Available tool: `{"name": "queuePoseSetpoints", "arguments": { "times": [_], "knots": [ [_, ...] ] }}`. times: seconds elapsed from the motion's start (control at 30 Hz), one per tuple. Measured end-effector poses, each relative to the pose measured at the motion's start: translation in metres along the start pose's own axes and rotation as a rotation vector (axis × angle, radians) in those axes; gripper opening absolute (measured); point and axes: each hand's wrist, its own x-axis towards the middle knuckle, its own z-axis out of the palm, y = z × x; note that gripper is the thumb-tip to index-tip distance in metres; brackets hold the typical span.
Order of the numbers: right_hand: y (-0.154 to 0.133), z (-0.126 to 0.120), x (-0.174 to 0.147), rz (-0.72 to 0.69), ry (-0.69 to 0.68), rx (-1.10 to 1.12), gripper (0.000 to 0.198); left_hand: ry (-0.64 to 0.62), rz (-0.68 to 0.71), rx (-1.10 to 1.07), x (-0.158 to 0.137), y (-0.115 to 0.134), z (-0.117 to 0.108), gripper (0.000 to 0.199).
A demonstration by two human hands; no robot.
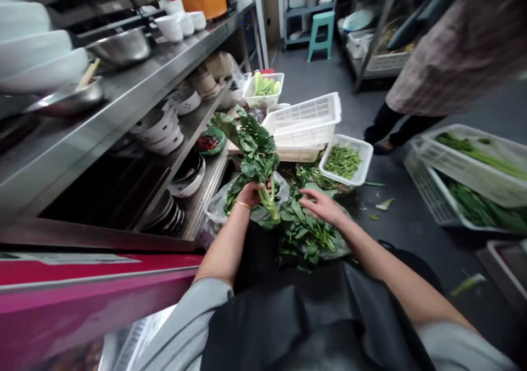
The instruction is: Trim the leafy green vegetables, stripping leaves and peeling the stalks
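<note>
My left hand (252, 193) is closed round the pale green stems of a bunch of leafy greens (257, 146). Its broad dark leaves point up and away from me, and the cut stem ends hang toward my lap. My right hand (323, 205) hovers over a heap of loose leafy greens (307, 225), fingers apart and holding nothing that I can see. Whether its fingertips touch the leaves I cannot tell. Beneath my left hand lies a clear plastic bag (216, 209) with more greens in it.
Ahead stand a white basket of cut green stems (343, 161), stacked white baskets (304, 121) and a basket of pale green vegetables (265, 88). A steel shelf (123, 99) with bowls runs along the left. To the right are vegetable crates (473, 162) and a standing person (448, 58).
</note>
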Motion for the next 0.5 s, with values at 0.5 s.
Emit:
{"name": "queuePoseSetpoints", "arguments": {
  "times": [0.5],
  "knots": [
    [-0.050,0.055,0.016,0.044,0.099,0.520,0.019,0.116,0.094,-0.162,-0.075,-0.052,0.065,0.054]
  ]
}}
